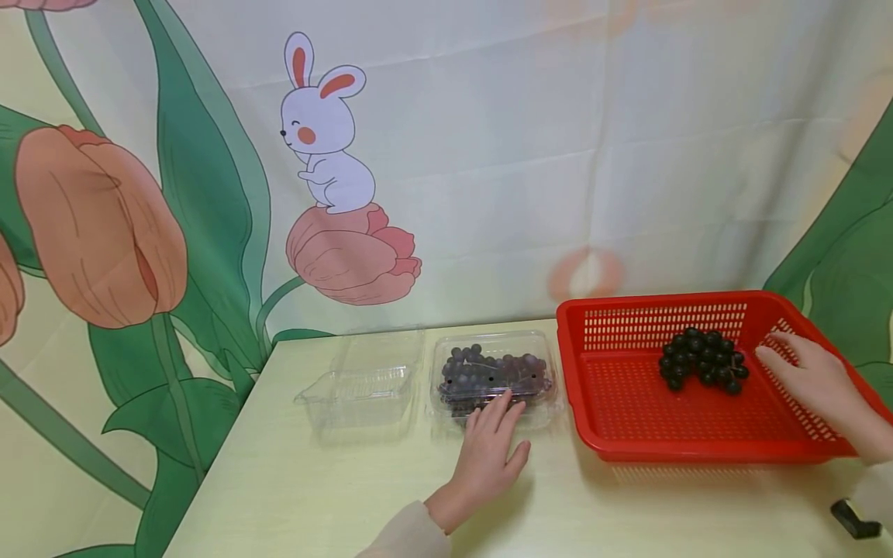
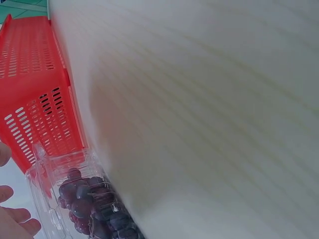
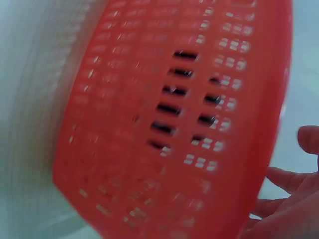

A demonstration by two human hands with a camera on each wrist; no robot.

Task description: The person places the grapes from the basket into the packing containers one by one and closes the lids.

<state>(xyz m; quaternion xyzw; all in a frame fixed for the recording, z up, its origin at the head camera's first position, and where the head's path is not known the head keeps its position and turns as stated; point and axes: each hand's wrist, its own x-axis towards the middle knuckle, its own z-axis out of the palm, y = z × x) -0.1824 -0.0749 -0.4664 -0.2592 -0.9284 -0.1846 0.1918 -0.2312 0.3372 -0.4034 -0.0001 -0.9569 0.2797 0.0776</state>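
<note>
Can see room on the surface (image 1: 279,488) in front of the clear filled box (image 1: 544,415), near the back edge, just beside the red basket (image 1: 698,451). Can find dark grapes (image 1: 705,358) in the basket, right of open mesh floor (image 1: 628,403). Look round, glossy, nearly black. Can make out released fingers: straight on the left hand (image 1: 481,461), at the box's front; loosely bent on the right hand (image 1: 816,380), above the basket's right side.

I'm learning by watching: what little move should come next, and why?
Perhaps ease the right hand onto the round, black grapes in the red plastic basket: that hand, holding nothing, is near them, and the open, clear plastic box at left has no grapes inside.
</note>
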